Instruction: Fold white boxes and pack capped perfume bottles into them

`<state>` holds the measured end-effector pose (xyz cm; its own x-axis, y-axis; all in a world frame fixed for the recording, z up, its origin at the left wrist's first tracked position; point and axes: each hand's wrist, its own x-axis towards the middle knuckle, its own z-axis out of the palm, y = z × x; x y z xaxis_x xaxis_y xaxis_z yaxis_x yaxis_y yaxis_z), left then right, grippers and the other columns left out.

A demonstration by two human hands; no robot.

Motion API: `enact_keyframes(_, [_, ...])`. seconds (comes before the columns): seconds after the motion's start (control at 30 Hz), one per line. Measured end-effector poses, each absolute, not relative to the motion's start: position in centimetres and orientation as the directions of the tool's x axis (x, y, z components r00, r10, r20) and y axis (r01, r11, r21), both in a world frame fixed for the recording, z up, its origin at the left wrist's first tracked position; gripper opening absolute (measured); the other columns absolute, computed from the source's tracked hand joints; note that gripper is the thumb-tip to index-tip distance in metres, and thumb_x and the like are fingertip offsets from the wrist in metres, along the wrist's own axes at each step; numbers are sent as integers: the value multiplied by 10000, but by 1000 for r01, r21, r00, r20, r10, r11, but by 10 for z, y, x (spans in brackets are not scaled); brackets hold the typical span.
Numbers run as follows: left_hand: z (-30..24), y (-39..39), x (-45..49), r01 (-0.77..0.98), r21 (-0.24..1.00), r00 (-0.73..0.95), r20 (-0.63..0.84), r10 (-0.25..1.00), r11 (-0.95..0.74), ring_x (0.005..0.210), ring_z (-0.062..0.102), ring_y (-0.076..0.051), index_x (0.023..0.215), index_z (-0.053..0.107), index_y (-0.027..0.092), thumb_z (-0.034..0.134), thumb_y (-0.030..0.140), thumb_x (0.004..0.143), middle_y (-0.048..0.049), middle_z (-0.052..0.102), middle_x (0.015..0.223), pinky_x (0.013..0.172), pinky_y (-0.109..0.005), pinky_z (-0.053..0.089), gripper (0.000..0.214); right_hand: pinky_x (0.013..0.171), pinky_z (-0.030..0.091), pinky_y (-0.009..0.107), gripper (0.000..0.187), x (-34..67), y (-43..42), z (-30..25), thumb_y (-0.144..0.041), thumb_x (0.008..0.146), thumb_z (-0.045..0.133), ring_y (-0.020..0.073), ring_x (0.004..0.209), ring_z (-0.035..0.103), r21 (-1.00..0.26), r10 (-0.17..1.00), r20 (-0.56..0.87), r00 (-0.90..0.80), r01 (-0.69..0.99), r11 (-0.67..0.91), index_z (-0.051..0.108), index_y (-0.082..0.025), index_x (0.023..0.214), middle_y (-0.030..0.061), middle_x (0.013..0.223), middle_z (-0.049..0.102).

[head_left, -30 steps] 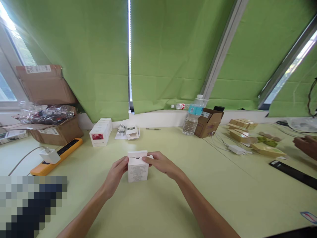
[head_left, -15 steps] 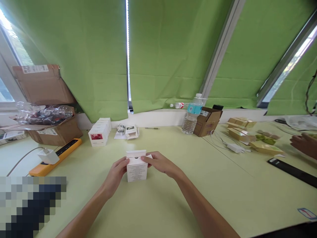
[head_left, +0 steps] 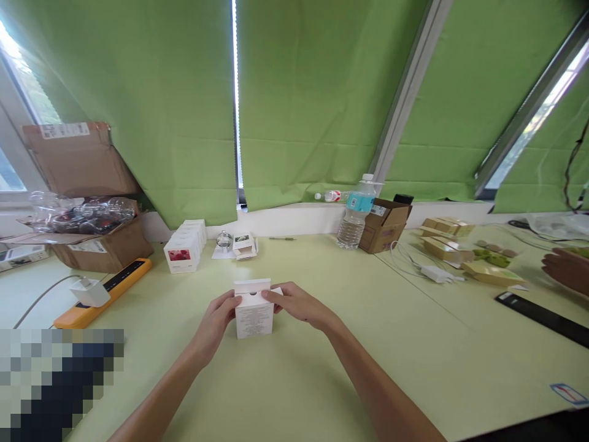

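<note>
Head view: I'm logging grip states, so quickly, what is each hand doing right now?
Left hand: closed, holding the left side of a small white cardboard box.
Right hand: closed, holding the same box from its right side.

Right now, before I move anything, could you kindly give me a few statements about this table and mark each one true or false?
The left hand and right hand both grip a white box. True.
A water bottle stands upright beside a cardboard box. True.
The orange power strip lies to the right of the hands. False: it lies to their left.
Another person's hand shows at the far right. True.
The curtains are blue. False: they are green.
</note>
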<state>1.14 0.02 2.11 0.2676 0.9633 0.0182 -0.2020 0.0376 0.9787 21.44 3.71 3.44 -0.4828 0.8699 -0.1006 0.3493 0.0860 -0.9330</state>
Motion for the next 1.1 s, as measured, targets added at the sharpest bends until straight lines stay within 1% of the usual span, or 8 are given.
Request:
enact_keyframes(0.27, [19, 1, 11, -203, 978, 280, 20, 960, 39, 976, 599, -258, 1109, 642, 151, 523, 380, 828, -99, 695, 1011, 842, -350, 445, 381, 725, 431, 301, 538, 216, 36, 36, -647, 788, 497, 195, 795, 580, -929, 855, -96, -509, 355, 107, 691, -158, 898, 63, 832, 665])
enact_keyframes(0.37, [13, 4, 11, -192, 981, 248, 31, 968, 18, 966, 598, -247, 1096, 633, 159, 527, 392, 828, -95, 683, 1038, 827, -332, 442, 372, 769, 448, 310, 590, 219, 37, 39, -673, 809, 438, 186, 819, 593, -943, 821, -81, -566, 310, 120, 681, -156, 958, 76, 926, 669])
enact_keyframes(0.47, [7, 5, 11, -171, 984, 172, 75, 982, -45, 944, 593, -220, 1040, 614, 190, 533, 391, 830, -73, 667, 1058, 821, -312, 433, 301, 800, 464, 321, 674, 222, 39, 42, -708, 823, 343, 186, 835, 612, -966, 804, -81, -589, 246, 83, 674, -152, 1012, 91, 968, 672])
enact_keyframes(0.6, [9, 3, 11, -177, 975, 62, 148, 987, -136, 811, 577, -158, 888, 524, 236, 595, 346, 801, 3, 647, 890, 731, -255, 417, 156, 801, 481, 328, 732, 226, 41, 43, -728, 823, 287, 189, 805, 630, -978, 816, -106, -568, 210, 20, 673, -143, 1034, 99, 922, 681])
enact_keyframes(0.67, [12, 1, 11, -178, 968, 49, 186, 981, -175, 754, 548, -134, 818, 482, 235, 617, 320, 790, 29, 602, 801, 676, -222, 393, 162, 800, 487, 328, 724, 228, 41, 43, -724, 825, 296, 189, 790, 635, -980, 823, -106, -558, 199, 9, 672, -144, 1036, 98, 910, 683])
enact_keyframes(0.73, [15, 0, 10, -156, 967, 50, 213, 976, -203, 732, 524, -128, 781, 474, 226, 625, 306, 787, 31, 569, 768, 644, -209, 372, 170, 800, 490, 328, 714, 228, 42, 43, -722, 824, 306, 189, 783, 638, -980, 827, -108, -551, 197, 3, 672, -147, 1036, 95, 904, 684])
enact_keyframes(0.93, [18, -2, 11, -105, 967, 36, 238, 970, -234, 782, 540, -155, 821, 546, 225, 620, 315, 784, 6, 609, 827, 668, -231, 379, 123, 802, 492, 327, 714, 228, 42, 42, -723, 819, 320, 191, 785, 638, -977, 831, -132, -540, 214, -17, 675, -139, 1024, 97, 890, 688])
enact_keyframes(1.1, [18, -2, 11, -106, 973, 53, 210, 976, -204, 838, 572, -175, 902, 565, 230, 611, 338, 786, -24, 643, 975, 704, -254, 409, 164, 807, 490, 331, 723, 228, 42, 41, -721, 826, 303, 193, 795, 641, -977, 819, -123, -561, 215, 1, 678, -139, 1034, 102, 911, 688])
